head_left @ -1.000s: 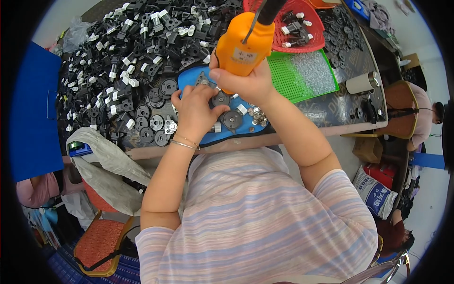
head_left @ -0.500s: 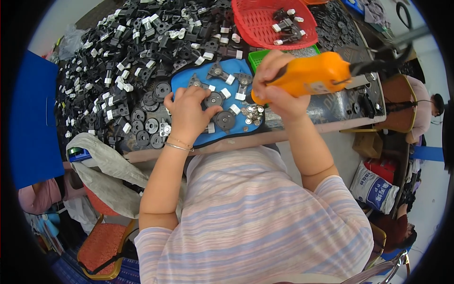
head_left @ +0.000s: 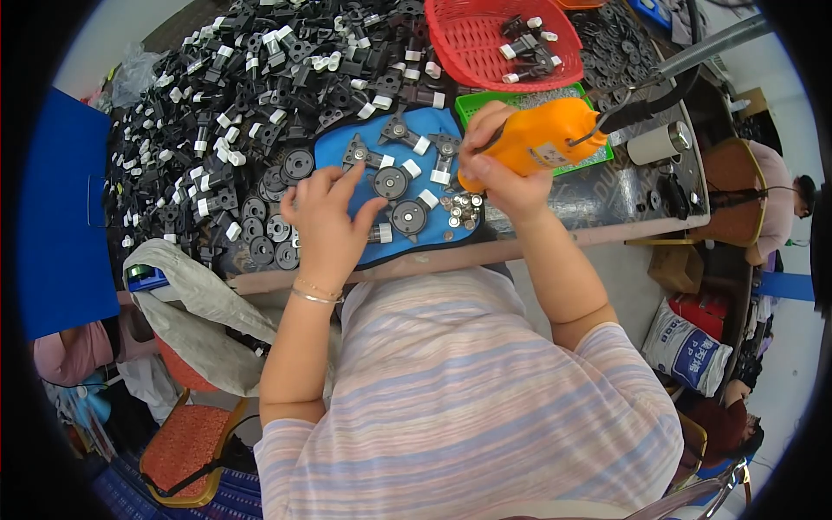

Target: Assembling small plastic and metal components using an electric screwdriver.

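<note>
On my feed I make out a soft knit shirt [head_left: 468, 381], its stripes running crosswise in pale pink, lavender-blue and off-white, loosely creased below the surface's [head_left: 572, 232] near edge. Both short sleeves [head_left: 637, 368] repeat the stripes. On the left wrist I see a fine gold-toned chain [head_left: 317, 288] above a slim silver bangle [head_left: 314, 298]. The left hand [head_left: 326, 212] and right hand [head_left: 511, 186] are ungloved.

Gripped in right hand [head_left: 511, 180]: orange power tool [head_left: 550, 134] | Under left hand [head_left: 329, 217], with fingers parted: blue cloth mat [head_left: 433, 121] with dark edging | On mat: round dark-grey parts with white tabs [head_left: 390, 183], small silver metal pieces [head_left: 463, 211] | Beyond: heaped black plastic parts with white ends [head_left: 234, 113], red woven basket [head_left: 459, 48], bright-green tray [head_left: 472, 104]
</note>
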Motion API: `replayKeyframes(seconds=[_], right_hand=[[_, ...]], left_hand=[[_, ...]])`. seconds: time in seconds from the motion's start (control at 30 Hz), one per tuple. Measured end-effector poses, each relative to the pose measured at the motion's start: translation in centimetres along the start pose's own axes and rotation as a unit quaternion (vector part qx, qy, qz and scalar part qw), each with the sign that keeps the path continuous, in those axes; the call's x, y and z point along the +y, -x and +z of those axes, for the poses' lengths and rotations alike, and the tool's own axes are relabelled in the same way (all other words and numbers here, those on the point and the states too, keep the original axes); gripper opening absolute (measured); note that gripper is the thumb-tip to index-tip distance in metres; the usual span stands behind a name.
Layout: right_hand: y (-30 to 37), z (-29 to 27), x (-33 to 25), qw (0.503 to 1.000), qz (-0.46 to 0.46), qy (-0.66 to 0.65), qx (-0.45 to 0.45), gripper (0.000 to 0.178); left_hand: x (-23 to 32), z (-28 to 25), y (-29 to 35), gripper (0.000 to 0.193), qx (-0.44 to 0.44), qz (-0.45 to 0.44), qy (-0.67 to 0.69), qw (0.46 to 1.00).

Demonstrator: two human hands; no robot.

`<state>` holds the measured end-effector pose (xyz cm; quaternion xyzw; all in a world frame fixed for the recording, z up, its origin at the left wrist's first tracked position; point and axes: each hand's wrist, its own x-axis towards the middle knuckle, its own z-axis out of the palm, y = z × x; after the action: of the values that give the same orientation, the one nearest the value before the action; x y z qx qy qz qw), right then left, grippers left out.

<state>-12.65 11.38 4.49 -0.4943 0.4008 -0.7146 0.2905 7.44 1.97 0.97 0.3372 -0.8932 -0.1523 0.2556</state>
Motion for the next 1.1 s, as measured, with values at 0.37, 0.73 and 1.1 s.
replayKeyframes(seconds=[0.37, 0.73, 1.1], right_hand=[[-0.5, 0.3, -1.4, 0.998, -0.05, -0.043, -0.01, 0.021], [-0.2, 0.9, -1.7, 0.992, -0.05, -0.117, -0.022, 0.021], [-0.7, 2.6, -1.9, 0.992, -0.04, -0.12, -0.025, 0.022]], left_hand=[[-5.7, -5.9, 4.7, 0.029, 0.013, -0.093, -0.048, 0.994], [-8.0, -6.6, 6.6, 0.03, -0.015, -0.136, -0.076, 0.988], [-8.8, -4.6, 3.2, 0.032, -0.07, -0.138, -0.148, 0.977]])
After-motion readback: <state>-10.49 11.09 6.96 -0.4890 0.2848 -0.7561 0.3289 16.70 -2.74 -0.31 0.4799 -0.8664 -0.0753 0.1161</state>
